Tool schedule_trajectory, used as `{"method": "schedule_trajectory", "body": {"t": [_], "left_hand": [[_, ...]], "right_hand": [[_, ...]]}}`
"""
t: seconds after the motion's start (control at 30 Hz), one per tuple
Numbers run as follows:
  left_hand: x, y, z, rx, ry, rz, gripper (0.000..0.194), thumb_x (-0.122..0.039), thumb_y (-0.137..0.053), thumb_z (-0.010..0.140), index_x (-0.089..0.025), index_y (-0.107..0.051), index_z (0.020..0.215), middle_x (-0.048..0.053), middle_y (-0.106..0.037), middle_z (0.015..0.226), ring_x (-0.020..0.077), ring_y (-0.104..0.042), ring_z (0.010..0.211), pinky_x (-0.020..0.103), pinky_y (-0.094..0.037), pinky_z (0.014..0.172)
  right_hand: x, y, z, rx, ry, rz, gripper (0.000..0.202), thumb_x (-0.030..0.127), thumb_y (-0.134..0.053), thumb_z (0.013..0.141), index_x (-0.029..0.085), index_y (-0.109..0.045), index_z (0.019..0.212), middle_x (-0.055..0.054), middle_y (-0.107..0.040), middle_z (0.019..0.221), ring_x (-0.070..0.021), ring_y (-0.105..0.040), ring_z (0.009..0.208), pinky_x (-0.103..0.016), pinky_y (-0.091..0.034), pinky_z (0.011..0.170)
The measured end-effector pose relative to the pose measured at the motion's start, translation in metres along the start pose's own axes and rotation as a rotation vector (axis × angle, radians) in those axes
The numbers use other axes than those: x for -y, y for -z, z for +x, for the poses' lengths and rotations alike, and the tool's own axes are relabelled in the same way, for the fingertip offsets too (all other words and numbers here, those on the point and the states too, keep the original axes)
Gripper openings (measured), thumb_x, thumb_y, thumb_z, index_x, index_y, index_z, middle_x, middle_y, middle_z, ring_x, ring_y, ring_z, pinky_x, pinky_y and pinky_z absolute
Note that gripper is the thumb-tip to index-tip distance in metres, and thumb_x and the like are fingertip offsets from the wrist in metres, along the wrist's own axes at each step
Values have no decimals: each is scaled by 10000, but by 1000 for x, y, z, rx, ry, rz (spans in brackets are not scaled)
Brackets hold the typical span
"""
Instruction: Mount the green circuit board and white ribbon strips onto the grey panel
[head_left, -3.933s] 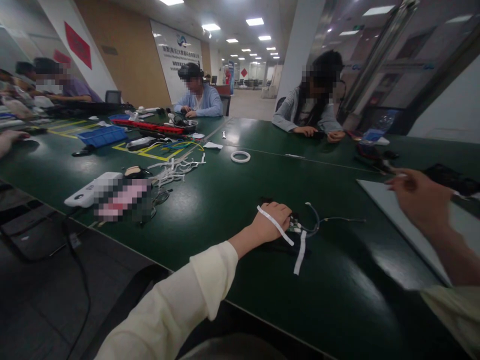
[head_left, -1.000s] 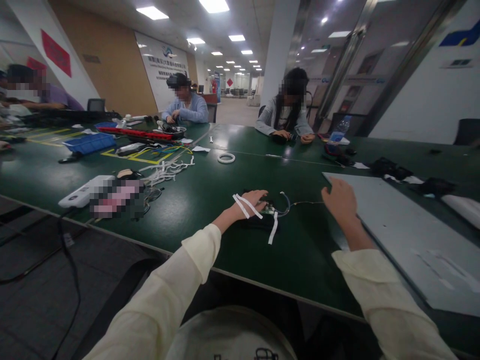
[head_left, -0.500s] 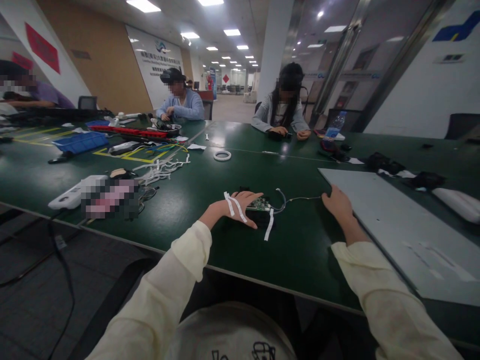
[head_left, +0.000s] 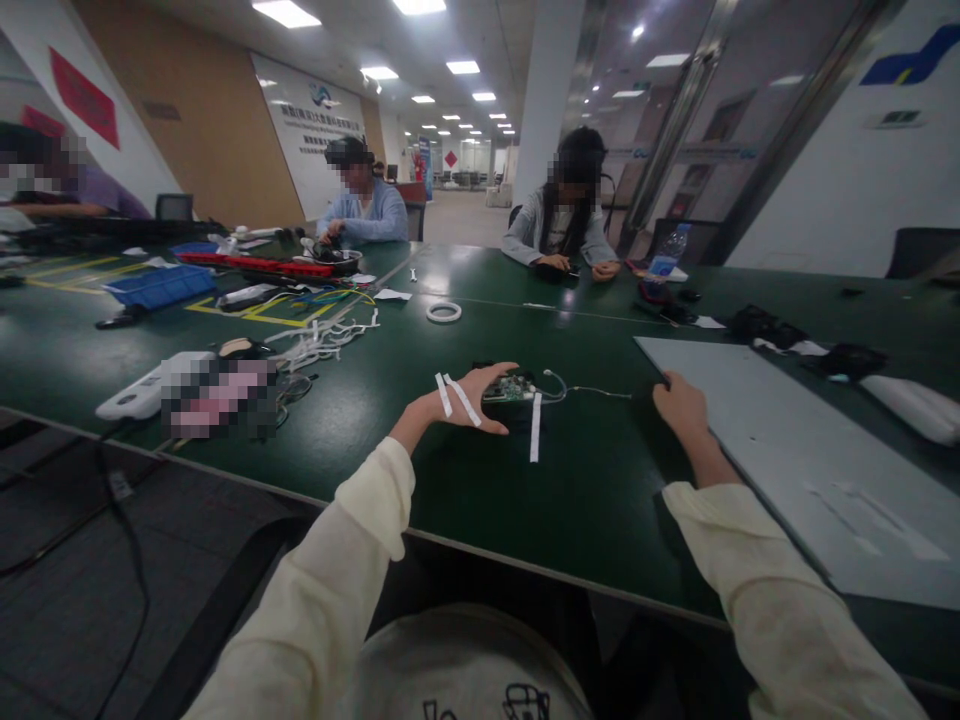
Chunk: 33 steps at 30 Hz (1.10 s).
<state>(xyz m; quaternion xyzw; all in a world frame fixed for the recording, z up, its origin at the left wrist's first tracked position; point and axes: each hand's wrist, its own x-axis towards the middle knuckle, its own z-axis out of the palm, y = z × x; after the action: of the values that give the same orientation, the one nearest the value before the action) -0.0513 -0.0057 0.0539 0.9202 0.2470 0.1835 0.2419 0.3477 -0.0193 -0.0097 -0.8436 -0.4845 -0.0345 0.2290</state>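
Left hand (head_left: 471, 393) (two white strips (head_left: 461, 400) across its back) with thumb and fingers spread apart at the circuit board (head_left: 514, 389) on green table (head_left: 525, 520); right hand (head_left: 684, 408) beside grey panel (head_left: 765, 440), fingers curled, grip unclear.

Green circuit board (head_left: 511, 389), perhaps just off the table (head_left: 495, 505), trails thin cable (head_left: 561, 388) and white strip (head_left: 535, 430).

Cream sleeves (head_left: 300, 590) have folded cuffs (head_left: 382, 495); the pale top (head_left: 450, 655) bears dark print (head_left: 527, 702).
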Motion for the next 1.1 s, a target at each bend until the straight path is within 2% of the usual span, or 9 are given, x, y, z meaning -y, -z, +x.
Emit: {"method": "schedule_trajectory", "body": {"t": [0.23, 0.37, 0.5, 0.77, 0.9, 1.1], "left_hand": [[3, 18, -5, -60, 45, -171, 959, -402, -718, 629, -196, -168, 1386, 122, -394, 1340, 250, -414, 1226, 389, -318, 1031], [5, 20, -5, -143, 30, -196, 964, -381, -722, 628, -179, -167, 1389, 130, -397, 1331, 252, -403, 1232, 389, -292, 1047], [8, 21, -4, -208, 26, -223, 971, -380, -718, 638, -174, -150, 1398, 134, -378, 1346, 260, -387, 1241, 391, -300, 1042], [18, 15, 2, -310, -44, -275, 991, -362, -761, 592, -170, -204, 1389, 157, -391, 1334, 293, -361, 1263, 421, -252, 1070], [19, 14, 2, -328, -34, -282, 972, -354, -760, 591, -159, -228, 1381, 160, -377, 1348, 300, -355, 1267, 419, -247, 1075], [19, 14, 0, -314, -17, -200, 938, -367, -740, 608, -152, -245, 1375, 152, -377, 1356, 291, -344, 1274, 407, -272, 1067]], "right_hand": [[9, 2, -2, 6, 32, 93, 428, 210, -342, 854, 80, -567, 1194, -145, -588, 1112, -248, -524, 1068, -347, -376, 940], [31, -1, -12, 44, 111, 158, 415, 205, -336, 866, 87, -583, 1179, -126, -578, 1143, -240, -506, 1099, -342, -352, 975], [62, -4, -30, 120, 252, 246, 400, 232, -343, 881, 102, -589, 1168, -99, -583, 1145, -218, -510, 1098, -331, -351, 984], [126, 0, -94, 317, 566, 417, 354, 262, -372, 897, 171, -599, 1153, -35, -602, 1121, -181, -549, 1044, -312, -396, 948], [150, 11, -133, 458, 834, 558, 343, 272, -367, 910, 162, -597, 1139, -53, -607, 1106, -189, -567, 1003, -335, -416, 920], [174, 27, -183, 572, 1170, 651, 325, 238, -389, 911, 142, -568, 1165, -73, -556, 1192, -169, -509, 1103, -330, -369, 992]]}}
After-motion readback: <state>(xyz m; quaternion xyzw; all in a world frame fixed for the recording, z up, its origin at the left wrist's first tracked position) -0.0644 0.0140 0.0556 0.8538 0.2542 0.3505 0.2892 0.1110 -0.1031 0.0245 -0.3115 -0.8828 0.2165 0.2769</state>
